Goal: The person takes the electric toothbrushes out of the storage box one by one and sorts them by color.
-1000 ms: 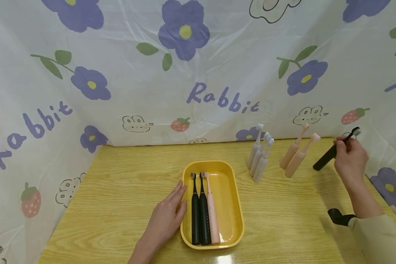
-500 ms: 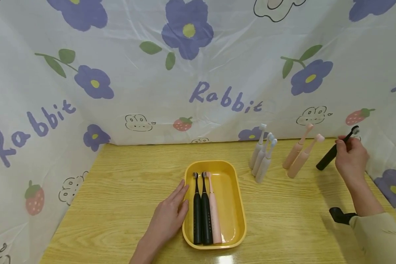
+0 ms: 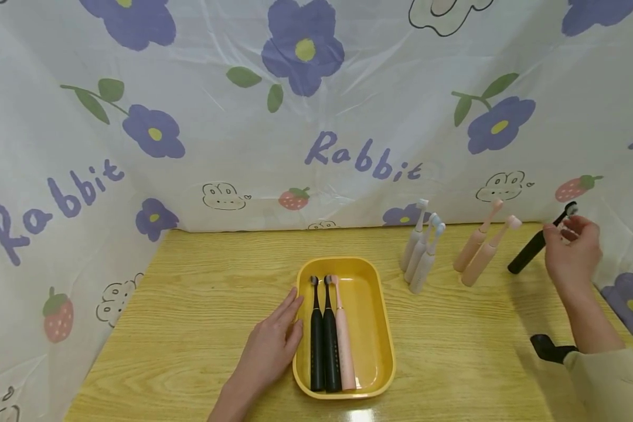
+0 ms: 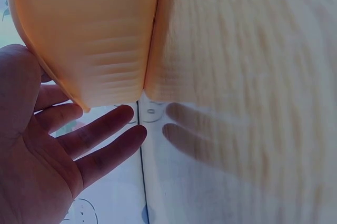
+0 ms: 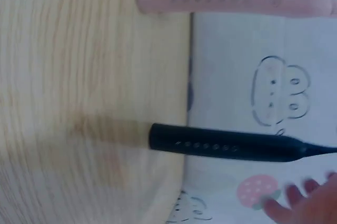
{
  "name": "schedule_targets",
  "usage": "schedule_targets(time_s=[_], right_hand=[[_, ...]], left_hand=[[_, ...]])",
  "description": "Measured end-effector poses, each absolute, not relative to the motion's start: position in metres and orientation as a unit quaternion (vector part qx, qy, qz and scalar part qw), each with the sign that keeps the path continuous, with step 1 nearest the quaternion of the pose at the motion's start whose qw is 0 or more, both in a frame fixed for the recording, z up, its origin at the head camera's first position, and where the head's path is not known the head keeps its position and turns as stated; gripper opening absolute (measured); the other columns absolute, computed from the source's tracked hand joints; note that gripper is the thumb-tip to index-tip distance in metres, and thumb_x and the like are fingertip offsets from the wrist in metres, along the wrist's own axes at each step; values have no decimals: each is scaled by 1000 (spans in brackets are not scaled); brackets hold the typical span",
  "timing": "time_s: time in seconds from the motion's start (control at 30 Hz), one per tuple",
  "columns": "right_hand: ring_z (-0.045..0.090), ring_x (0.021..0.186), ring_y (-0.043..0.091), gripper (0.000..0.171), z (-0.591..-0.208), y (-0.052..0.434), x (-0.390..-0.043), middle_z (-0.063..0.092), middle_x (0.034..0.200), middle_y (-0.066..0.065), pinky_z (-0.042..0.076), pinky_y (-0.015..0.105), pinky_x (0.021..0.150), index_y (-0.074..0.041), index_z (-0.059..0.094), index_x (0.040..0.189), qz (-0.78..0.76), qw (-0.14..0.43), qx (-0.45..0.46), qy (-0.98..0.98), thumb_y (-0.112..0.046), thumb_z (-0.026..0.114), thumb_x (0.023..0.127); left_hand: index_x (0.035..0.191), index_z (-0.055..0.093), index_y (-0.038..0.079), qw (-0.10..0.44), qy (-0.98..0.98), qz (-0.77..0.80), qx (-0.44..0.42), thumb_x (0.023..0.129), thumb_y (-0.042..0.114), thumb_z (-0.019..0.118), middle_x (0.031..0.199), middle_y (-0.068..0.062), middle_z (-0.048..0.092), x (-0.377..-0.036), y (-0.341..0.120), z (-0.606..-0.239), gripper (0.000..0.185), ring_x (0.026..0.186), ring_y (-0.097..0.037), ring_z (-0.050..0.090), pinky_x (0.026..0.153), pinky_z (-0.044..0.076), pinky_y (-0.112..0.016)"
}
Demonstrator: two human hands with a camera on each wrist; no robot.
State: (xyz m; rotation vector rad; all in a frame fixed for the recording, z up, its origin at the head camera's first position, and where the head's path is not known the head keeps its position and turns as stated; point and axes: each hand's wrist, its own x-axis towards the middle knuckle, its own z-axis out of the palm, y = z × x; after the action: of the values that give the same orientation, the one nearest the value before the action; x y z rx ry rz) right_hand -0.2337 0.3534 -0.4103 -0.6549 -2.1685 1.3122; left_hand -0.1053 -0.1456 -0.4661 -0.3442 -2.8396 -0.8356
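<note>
My left hand rests with extended fingers against the left rim of a yellow tray; the left wrist view shows its fingers spread beside the tray's wall. Inside the tray lie two black electric toothbrushes and a pink one, side by side. At the table's far right, a black electric toothbrush stands upright on its base. My right hand is just right of it, fingers loosely bent and holding nothing. In the right wrist view a gap shows between the fingers and the black handle.
Left of the standing black brush are two upright pink toothbrushes, then three whitish ones close together. A patterned cloth hangs behind the wooden table and along its sides. A black mount sits at the right sleeve.
My right hand has let go of the black toothbrush and moved slightly right, away from it. The brush stays standing. The left hand keeps its place at the tray; the head view has shifted slightly.
</note>
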Motion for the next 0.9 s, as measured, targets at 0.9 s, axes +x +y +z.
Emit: schedule_targets(time_s=[0.9], right_hand=[[65,89,20,19,-378,147,-157,59,108,13,60,29,77,12,50,121,711,173,232,-640,5,43,105]], left_hand=[[147,57,5,92,-948,-282,-118,102,16,63,157,-9,46,-106,-146,-467,46,130,-29,57,102,52,-48]])
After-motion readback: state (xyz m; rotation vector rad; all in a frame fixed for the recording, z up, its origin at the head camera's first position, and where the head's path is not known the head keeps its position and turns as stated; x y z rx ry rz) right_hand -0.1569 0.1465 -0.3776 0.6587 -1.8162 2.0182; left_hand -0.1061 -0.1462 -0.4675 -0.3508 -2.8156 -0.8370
